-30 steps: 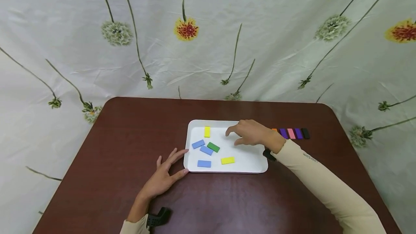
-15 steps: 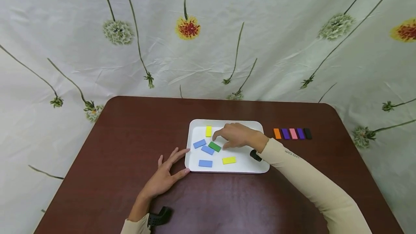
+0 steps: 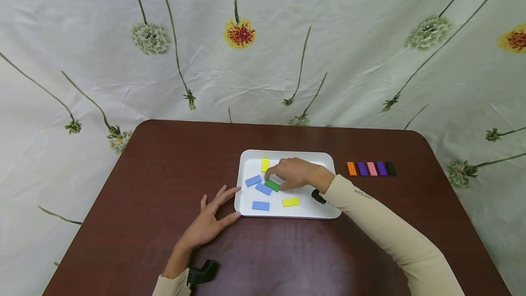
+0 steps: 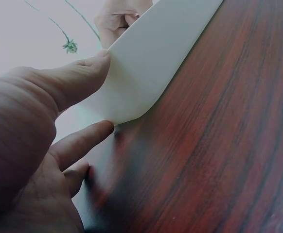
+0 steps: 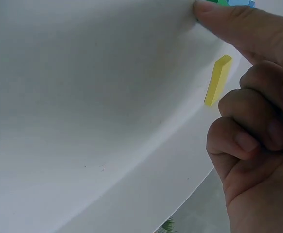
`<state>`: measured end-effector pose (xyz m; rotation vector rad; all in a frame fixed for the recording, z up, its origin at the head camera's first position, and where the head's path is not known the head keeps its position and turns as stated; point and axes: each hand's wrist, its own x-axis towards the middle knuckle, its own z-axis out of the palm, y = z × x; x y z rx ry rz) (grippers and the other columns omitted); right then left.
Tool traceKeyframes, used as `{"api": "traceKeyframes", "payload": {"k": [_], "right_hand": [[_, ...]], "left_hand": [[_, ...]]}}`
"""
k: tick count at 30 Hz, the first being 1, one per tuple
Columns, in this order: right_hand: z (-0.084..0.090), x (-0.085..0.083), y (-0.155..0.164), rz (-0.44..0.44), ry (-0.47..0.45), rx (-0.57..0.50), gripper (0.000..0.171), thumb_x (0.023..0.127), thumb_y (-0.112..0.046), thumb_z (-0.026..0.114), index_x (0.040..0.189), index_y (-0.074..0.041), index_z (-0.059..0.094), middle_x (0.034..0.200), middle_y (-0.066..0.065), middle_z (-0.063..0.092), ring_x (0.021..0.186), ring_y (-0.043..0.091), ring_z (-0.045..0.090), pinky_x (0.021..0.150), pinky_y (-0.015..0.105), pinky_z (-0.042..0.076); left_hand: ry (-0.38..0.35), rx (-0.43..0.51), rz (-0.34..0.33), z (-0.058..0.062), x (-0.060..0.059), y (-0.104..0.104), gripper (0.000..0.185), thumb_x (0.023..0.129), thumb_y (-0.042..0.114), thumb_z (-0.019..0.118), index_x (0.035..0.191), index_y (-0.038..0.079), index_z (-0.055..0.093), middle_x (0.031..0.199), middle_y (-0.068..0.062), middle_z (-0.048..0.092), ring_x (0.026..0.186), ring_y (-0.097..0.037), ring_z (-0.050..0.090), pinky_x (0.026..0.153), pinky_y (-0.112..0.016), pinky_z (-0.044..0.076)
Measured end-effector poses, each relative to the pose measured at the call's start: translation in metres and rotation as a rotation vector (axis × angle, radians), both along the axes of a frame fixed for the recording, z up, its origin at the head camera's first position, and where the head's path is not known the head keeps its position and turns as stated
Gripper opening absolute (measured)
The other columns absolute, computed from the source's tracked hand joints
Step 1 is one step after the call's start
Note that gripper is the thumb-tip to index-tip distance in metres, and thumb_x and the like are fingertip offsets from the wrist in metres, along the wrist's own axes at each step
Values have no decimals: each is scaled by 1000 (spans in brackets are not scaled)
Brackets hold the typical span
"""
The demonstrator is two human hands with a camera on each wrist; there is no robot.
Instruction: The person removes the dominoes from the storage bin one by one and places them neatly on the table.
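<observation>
Green block [image 3: 271, 185] in a white tray [image 3: 320, 209], under the right hand's [image 3: 297, 173] fingertips.
Nearest, the left hand [image 3: 209, 223] lies flat, fingers straight, touching the tray's corner. Six blocks in the tray: three blue, two yellow, one green, its long axis diagonal, pinched by the right grip. Five more blocks line the surface [image 3: 164, 172] beyond.

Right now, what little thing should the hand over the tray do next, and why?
Probably pinch the green block and lift it straight up. The right hand already has its fingertips at that block inside the white tray, and the left hand steadies the tray's corner. A blue block touches the green one, so lifting avoids nudging it.
</observation>
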<state>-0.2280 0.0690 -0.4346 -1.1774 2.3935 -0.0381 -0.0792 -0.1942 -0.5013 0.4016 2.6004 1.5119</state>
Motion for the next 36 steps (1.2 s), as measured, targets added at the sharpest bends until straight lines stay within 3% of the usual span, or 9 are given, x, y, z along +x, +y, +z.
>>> {"api": "traceKeyframes", "payload": {"k": [11, 18, 23, 36], "right_hand": [[0, -1, 4, -1, 42, 0, 42, 87, -27, 76, 127, -27, 63, 78, -6, 52, 82, 13, 49, 74, 29, 42], [5, -2, 9, -71, 20, -24, 44, 87, -29, 76, 128, -28, 62, 80, -4, 55, 83, 14, 50, 75, 30, 43], [12, -7, 20, -116, 9, -77, 45, 86, -30, 78, 128, -28, 63, 78, -4, 56, 76, 12, 50, 66, 27, 42], [21, -9, 54, -187, 10, -186, 45, 85, -27, 80, 126, -22, 62, 72, -2, 52, 65, 11, 44, 59, 26, 37]], "left_hand": [[-6, -7, 5, 1, 1, 0, 62, 93, 31, 72, 150, 28, 46, 157, -7, 43, 153, -39, 17, 110, -72, -13], [-6, -10, 8, 0, 1, -1, 62, 93, 32, 72, 150, 30, 46, 157, -5, 44, 154, -39, 17, 110, -72, -13], [-3, -8, 6, 0, 1, 0, 63, 93, 31, 72, 150, 30, 46, 157, -5, 44, 154, -39, 17, 110, -72, -13], [7, -4, 4, -1, 0, 1, 63, 93, 29, 73, 150, 21, 47, 156, -11, 43, 153, -41, 18, 110, -72, -13]]}}
